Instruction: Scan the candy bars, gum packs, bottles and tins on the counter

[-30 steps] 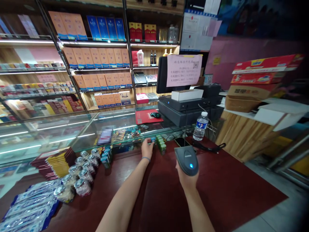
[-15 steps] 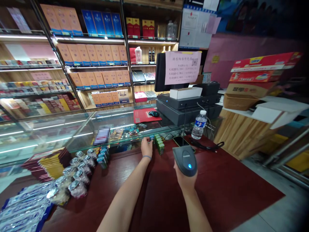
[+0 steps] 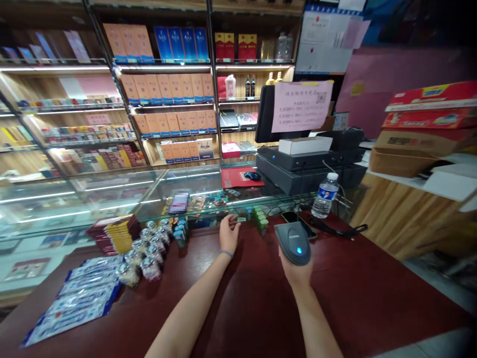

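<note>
My right hand point(image 3: 300, 271) grips a dark grey barcode scanner point(image 3: 293, 243) with a lit blue light, held above the dark red tabletop point(image 3: 261, 298). Further left, my left hand point(image 3: 229, 233) rests near the table's back edge. Its thumb and fingers are apart, and nothing shows between them. Just right of its fingertips stands a small blue tub point(image 3: 249, 214), beside a row of green tubs point(image 3: 261, 220). A dark phone point(image 3: 298, 223) lies behind the scanner.
Left of my arms stand teal tubs point(image 3: 180, 232), lidded jars point(image 3: 150, 267), stacked packs point(image 3: 118, 236) and blue-white packets point(image 3: 82, 293). A water bottle point(image 3: 325, 199) and black cable point(image 3: 337, 228) are at the back right. A glass counter point(image 3: 208, 209) and monitor point(image 3: 266, 114) stand behind.
My left hand has drawn back leftward from the small blue tub, and its fingers have parted. The right hand still holds the scanner. The view has swung left.
</note>
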Available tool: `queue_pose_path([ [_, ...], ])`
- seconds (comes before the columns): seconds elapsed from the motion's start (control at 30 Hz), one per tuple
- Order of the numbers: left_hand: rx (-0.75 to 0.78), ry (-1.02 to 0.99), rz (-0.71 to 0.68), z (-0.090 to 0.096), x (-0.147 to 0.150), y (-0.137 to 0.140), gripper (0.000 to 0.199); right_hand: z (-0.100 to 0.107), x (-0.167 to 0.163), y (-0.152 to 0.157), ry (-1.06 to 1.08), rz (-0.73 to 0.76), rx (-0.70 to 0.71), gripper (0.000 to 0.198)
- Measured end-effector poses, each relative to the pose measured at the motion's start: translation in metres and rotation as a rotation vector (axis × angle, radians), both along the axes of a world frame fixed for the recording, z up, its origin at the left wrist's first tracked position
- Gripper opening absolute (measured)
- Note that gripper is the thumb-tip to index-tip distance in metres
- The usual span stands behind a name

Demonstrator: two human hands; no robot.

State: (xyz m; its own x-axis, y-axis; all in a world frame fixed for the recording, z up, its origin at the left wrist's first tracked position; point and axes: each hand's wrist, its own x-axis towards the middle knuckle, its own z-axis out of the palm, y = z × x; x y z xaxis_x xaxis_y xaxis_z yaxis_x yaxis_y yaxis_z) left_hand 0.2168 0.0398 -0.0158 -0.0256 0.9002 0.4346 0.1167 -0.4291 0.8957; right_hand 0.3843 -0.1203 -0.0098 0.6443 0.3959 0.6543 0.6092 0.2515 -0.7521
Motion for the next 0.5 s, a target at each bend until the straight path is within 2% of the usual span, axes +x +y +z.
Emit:
queue_pose_path([
  [0.1, 0.055, 0.03, 0.058, 0.008, -0.047, -0.02, 0.028, 0.004, -0.003, 0.0, -0.067, -0.009, 0.001, 0.052],
  [0.2, 0.133, 0.077, 0.162, 0.016, -0.097, -0.039, 0.018, 0.016, -0.013, -0.002, -0.357, -0.038, -0.064, 0.049],
  [0.3, 0.206, 0.126, 0.282, 0.023, -0.141, -0.053, 0.014, 0.03, -0.028, -0.006, -0.546, -0.006, -0.114, 0.036],
  [0.4, 0.243, 0.173, 0.386, 0.027, -0.17, -0.061, 0.02, 0.037, -0.045, -0.008, -0.653, 0.083, -0.123, 0.026],
  [0.5, 0.219, 0.219, 0.448, 0.025, -0.184, -0.061, 0.035, 0.036, -0.056, -0.008, -0.725, 0.137, -0.153, 0.026],
])
